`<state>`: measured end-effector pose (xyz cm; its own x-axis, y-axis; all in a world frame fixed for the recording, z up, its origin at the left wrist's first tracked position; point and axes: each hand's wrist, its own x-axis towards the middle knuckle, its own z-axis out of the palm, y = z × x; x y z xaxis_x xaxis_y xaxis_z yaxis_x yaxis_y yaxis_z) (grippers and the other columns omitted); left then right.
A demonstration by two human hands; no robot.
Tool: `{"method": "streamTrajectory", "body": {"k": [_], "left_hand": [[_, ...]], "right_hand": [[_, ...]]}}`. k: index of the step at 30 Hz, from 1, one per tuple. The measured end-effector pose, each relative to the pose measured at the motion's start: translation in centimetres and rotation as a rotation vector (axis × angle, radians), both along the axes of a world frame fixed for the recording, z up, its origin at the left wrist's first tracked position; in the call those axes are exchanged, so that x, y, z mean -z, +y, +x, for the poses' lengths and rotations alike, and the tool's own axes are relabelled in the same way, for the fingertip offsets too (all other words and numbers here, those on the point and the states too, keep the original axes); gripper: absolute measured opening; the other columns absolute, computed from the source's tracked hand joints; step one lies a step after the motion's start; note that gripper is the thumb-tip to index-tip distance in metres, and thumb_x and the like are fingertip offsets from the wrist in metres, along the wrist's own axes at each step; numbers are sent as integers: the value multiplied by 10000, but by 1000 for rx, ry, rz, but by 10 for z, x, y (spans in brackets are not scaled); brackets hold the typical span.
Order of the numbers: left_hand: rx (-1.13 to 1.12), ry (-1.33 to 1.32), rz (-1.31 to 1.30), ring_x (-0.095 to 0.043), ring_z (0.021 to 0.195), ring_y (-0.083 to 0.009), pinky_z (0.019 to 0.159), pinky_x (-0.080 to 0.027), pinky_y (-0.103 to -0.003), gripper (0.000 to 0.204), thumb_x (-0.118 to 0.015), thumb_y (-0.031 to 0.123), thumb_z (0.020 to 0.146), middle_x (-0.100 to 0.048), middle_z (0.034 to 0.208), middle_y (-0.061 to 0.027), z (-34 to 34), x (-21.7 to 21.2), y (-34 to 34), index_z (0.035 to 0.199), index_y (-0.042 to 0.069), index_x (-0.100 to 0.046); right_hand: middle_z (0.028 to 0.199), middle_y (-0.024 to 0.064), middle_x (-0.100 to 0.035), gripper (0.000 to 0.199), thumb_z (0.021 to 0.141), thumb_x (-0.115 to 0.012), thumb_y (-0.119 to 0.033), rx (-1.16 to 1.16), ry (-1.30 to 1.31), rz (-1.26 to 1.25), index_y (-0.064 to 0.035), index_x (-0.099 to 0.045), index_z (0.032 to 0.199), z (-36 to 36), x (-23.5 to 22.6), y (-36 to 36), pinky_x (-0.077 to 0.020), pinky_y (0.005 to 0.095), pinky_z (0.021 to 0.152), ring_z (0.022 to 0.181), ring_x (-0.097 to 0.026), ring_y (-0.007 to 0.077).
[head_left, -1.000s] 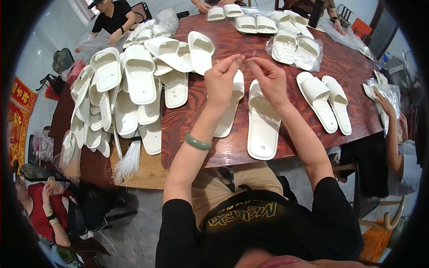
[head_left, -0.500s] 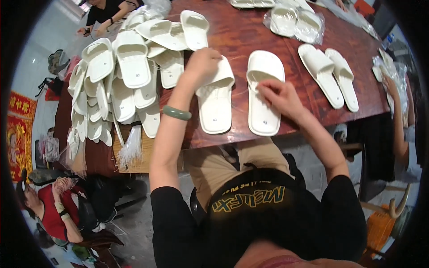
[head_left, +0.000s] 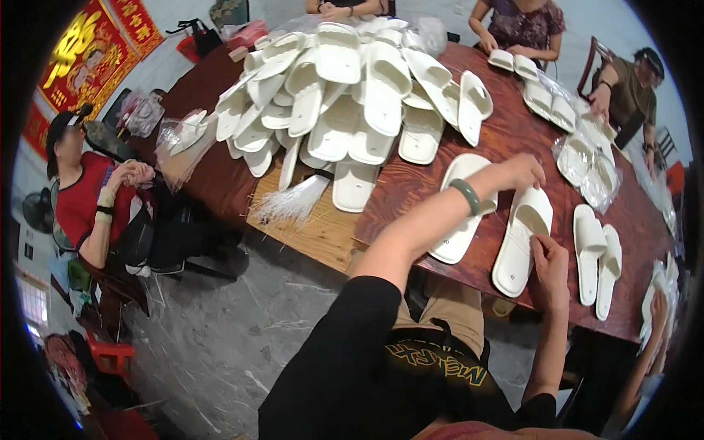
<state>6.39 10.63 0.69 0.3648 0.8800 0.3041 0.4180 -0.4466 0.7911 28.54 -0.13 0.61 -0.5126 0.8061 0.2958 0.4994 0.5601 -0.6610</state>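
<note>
Two white slippers lie side by side on the table before me. My left arm, with a green bangle, crosses above the left slipper [head_left: 456, 240]. Past it, my left hand [head_left: 522, 173] is closed in a pinch by the toe end of the right slipper [head_left: 512, 265]. At that slipper's right edge, just below its strap, my right hand [head_left: 551, 258] has its thumb and fingers drawn together. Whatever either pinch holds is too small to make out. To the right lies another pair of white slippers [head_left: 588, 253].
A tall heap of white slippers [head_left: 337, 132] covers the table's left part. A bundle of white strands [head_left: 293, 202] lies by its front edge. Bagged slippers [head_left: 587, 165] are at the far right. Several people sit around the table, and a person in red [head_left: 92, 191] sits at left.
My view has swung left, so the table appears farther right. My left hand has gone from the left slipper's toe to the right one's; my right hand stays by the right slipper's strap.
</note>
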Motion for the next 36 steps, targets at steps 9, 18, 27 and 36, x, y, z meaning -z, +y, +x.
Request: {"method": "streamTrajectory", "body": {"k": [9,18,27,36], "left_hand": [[-70,108,-284,-621,611,-176,596,-501,-331,153,-668,88,667,-673,716,-105,-6,7,-14,808,48,-713],[7,106,-323,-537,625,-71,547,-432,-233,203,-668,150,785,-620,708,0,-28,6,-27,908,-8,-701],[-95,-117,-584,-480,537,-60,475,-359,-212,163,-614,70,823,-616,708,4,-24,-11,-38,946,-11,-684],[-398,-374,-254,-592,657,-103,591,-450,-212,90,-573,64,843,-643,750,-60,-30,-11,-55,847,-12,-622]], "right_hand": [[678,206,-591,151,791,-599,-107,111,-292,280,41,-623,809,2,0,52,-435,411,571,598,-582,341],[772,220,-615,201,736,-581,-189,117,-200,309,-5,-644,786,-23,15,51,-479,468,661,736,-608,388],[761,246,-603,169,704,-567,-126,150,-39,247,30,-623,739,-37,29,63,-476,460,670,731,-604,395],[757,214,-616,141,737,-593,-130,71,-158,167,-9,-660,767,-21,-19,36,-479,434,655,712,-604,391]]}}
